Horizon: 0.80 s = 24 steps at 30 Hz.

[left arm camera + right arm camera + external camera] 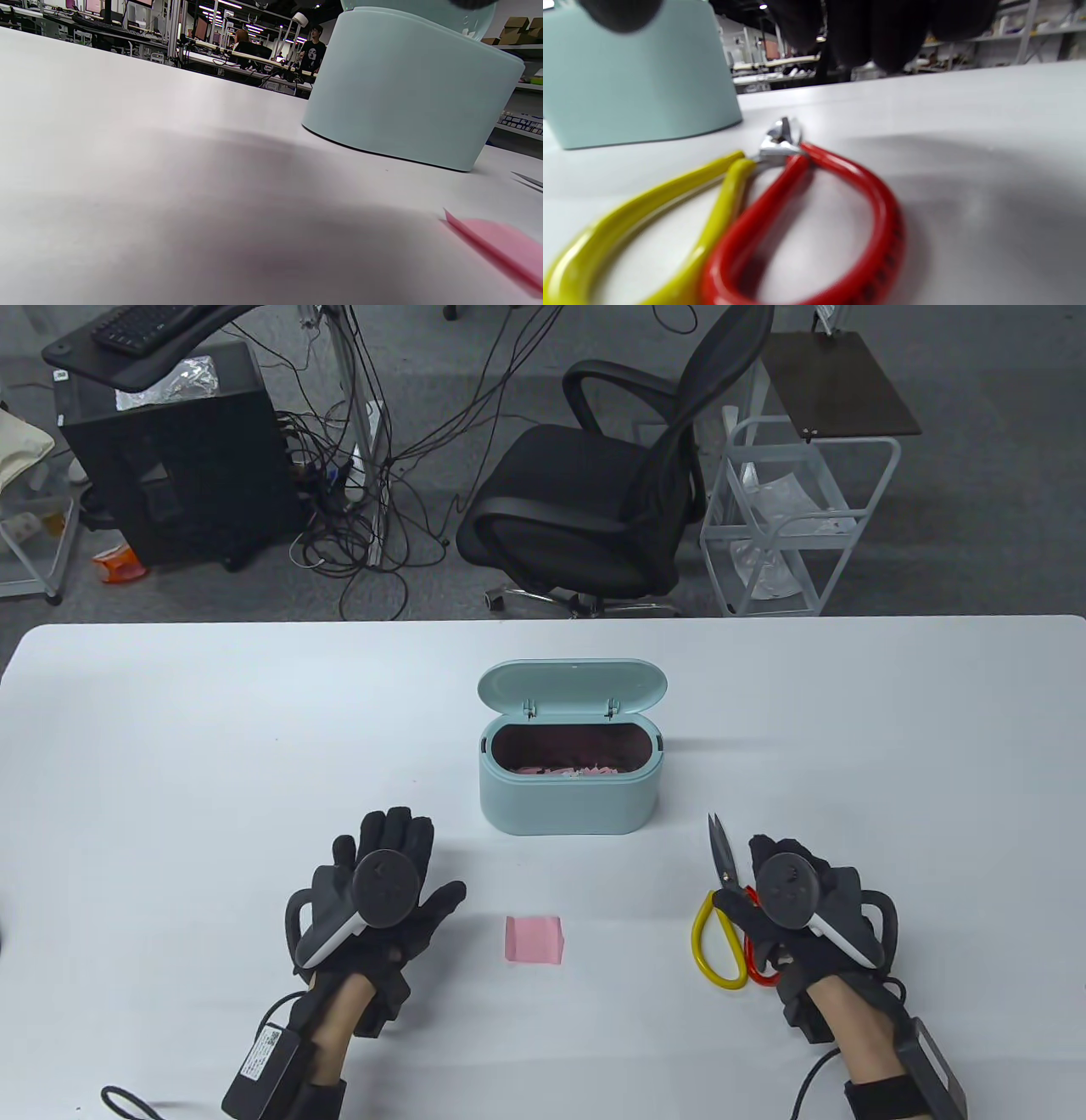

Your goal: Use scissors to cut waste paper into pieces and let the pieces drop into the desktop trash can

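Both grips open over white table [170, 746]

Gloves: black fabric sensor gloves cover the left hand [399, 882] and right hand [785, 903].
Trackers: dark round disc with grey-white ring handle on each hand's back.
Forearms: bare skin, black strapped boxes, black cables trailing toward 6 o'clock.
Label: white sticker on left box.

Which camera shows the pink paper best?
The table view: the whole pink paper lies flat on the table, between the left hand and the scissors. The left wrist view catches only a blurred corner at its right edge. The right wrist view misses it.
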Each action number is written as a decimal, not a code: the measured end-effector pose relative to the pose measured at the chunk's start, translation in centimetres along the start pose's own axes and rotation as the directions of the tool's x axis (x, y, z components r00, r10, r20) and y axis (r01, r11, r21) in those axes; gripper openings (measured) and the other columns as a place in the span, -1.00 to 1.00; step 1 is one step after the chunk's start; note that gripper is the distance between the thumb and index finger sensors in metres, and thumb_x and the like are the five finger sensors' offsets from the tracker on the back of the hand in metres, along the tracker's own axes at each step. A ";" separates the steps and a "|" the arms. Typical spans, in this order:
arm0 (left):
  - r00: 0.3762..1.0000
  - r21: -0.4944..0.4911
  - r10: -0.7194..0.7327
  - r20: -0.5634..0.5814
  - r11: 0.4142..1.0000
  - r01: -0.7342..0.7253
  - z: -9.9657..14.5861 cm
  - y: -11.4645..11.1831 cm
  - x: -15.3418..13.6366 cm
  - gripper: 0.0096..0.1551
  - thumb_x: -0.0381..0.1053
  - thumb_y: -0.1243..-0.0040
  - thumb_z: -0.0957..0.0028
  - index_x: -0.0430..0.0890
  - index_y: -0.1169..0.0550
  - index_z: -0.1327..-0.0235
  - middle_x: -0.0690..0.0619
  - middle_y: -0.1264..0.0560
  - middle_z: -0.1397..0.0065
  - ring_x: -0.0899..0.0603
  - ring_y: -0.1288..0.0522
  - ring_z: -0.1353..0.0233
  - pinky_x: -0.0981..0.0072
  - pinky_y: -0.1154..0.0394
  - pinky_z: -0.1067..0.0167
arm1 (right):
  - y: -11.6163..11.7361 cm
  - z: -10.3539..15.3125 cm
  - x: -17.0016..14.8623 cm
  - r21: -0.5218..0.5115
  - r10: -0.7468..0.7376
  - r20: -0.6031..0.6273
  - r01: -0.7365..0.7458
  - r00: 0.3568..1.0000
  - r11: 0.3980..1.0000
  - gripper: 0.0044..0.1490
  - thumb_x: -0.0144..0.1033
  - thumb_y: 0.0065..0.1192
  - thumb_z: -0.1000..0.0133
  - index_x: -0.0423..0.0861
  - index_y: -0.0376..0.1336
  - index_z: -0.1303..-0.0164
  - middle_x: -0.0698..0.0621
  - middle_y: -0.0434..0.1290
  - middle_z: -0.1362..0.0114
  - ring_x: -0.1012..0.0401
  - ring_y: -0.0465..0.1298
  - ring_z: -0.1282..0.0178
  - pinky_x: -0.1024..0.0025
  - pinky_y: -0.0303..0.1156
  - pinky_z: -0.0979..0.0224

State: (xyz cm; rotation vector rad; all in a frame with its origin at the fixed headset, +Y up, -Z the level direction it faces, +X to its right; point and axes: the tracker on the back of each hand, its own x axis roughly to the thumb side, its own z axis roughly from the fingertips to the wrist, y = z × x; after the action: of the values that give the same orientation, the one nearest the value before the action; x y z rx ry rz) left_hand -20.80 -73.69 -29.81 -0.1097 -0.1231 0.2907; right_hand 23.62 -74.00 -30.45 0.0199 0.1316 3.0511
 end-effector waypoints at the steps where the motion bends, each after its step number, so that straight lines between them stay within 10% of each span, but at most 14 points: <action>1: 1.000 0.000 0.007 -0.001 1.000 -0.007 0.0 0.1 0.0 0.11 0.56 0.17 0.01 0.00 0.02 -0.71 -0.02 0.11 -0.83 -0.28 0.20 -0.76 -0.27 0.22 -0.55 | -0.1 0.0 0.3 0.007 0.021 -0.022 -0.021 1.000 1.000 0.06 0.38 -0.05 0.04 -0.10 0.09 -0.53 -0.21 0.24 -0.57 -0.20 0.37 -0.42 -0.18 0.31 -0.46; 10: 1.000 -0.004 0.003 -0.002 1.000 -0.003 0.2 0.5 0.1 0.10 0.55 0.16 0.00 0.00 -0.02 -0.71 -0.03 0.09 -0.83 -0.28 0.19 -0.76 -0.27 0.21 -0.55 | 2.2 0.7 3.8 0.154 0.408 -0.186 -0.384 0.894 0.911 -0.13 0.40 0.01 0.07 -0.03 0.40 -0.16 0.10 0.66 0.02 0.17 0.70 0.20 0.21 0.64 0.06; 24: 0.998 -0.015 -0.019 0.055 1.000 0.020 0.8 0.5 1.7 0.07 0.53 0.15 -0.01 -0.01 -0.07 -0.71 -0.05 0.03 -0.82 -0.32 0.13 -0.76 -0.30 0.19 -0.54 | 4.1 -1.5 6.2 0.235 0.447 -0.416 -0.381 0.792 0.894 -0.15 0.00 0.22 0.01 -0.16 0.18 -0.45 -0.07 0.48 -0.39 -0.03 0.56 -0.30 0.06 0.53 -0.33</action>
State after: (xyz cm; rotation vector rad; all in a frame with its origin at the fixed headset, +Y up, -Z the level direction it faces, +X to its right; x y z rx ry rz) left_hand -19.44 -72.61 -28.95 -0.1157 -0.1809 0.2732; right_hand 17.02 -77.70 -31.56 -0.7784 0.4262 3.4060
